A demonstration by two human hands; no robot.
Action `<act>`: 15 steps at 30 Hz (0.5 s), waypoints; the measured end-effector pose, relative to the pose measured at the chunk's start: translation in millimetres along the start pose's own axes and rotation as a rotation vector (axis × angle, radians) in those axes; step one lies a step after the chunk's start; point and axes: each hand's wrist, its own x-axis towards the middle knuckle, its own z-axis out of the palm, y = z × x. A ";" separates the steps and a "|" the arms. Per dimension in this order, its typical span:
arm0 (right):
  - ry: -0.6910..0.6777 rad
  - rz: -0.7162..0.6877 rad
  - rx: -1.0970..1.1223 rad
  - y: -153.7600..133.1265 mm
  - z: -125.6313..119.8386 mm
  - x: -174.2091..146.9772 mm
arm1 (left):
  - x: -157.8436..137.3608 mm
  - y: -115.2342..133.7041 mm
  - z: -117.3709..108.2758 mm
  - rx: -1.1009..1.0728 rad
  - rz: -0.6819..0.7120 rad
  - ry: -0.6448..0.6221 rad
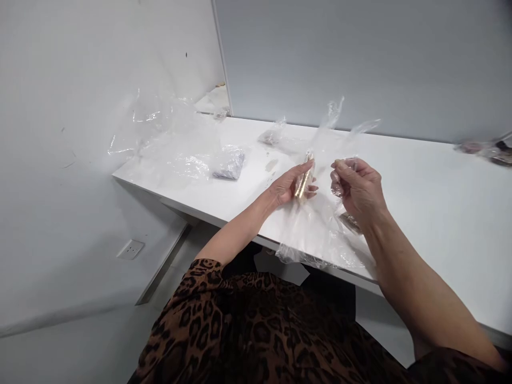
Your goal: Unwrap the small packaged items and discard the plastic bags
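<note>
My left hand [288,186] is wrapped round a shiny gold, stick-shaped bundle [303,184], tilted above the white table. What kind of item it is I cannot make out. To its right, my right hand [356,184] is closed in a pinch, with crinkled clear plastic [336,186] at its fingers. Under both hands a clear plastic bag [316,234] spreads over the table's front edge. A small dark gold packet [351,222] lies beneath my right wrist, partly hidden by it.
On the white table [432,213], a large crumpled clear plastic sheet [172,144] lies at the left, beside a small wrapped packet [230,164]. Another bagged item [274,136] sits near the back. More bagged things [490,152] are at the far right. A grey panel [360,58] rises behind.
</note>
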 end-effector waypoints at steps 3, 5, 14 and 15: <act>-0.013 -0.057 0.003 -8.4 1.7 -4.4 | 2.8 -2.1 -2.8 0.007 -0.036 -0.041; 0.008 -0.091 0.034 -13.9 2.1 -6.0 | 3.8 -4.0 -4.8 0.021 -0.038 -0.062; 0.083 -0.201 0.144 -36.5 -6.7 -4.7 | 4.9 -7.1 -6.9 0.058 -0.152 -0.068; 0.085 -0.212 0.155 -37.9 -7.9 -4.6 | 6.8 -7.2 -7.6 0.049 -0.153 -0.081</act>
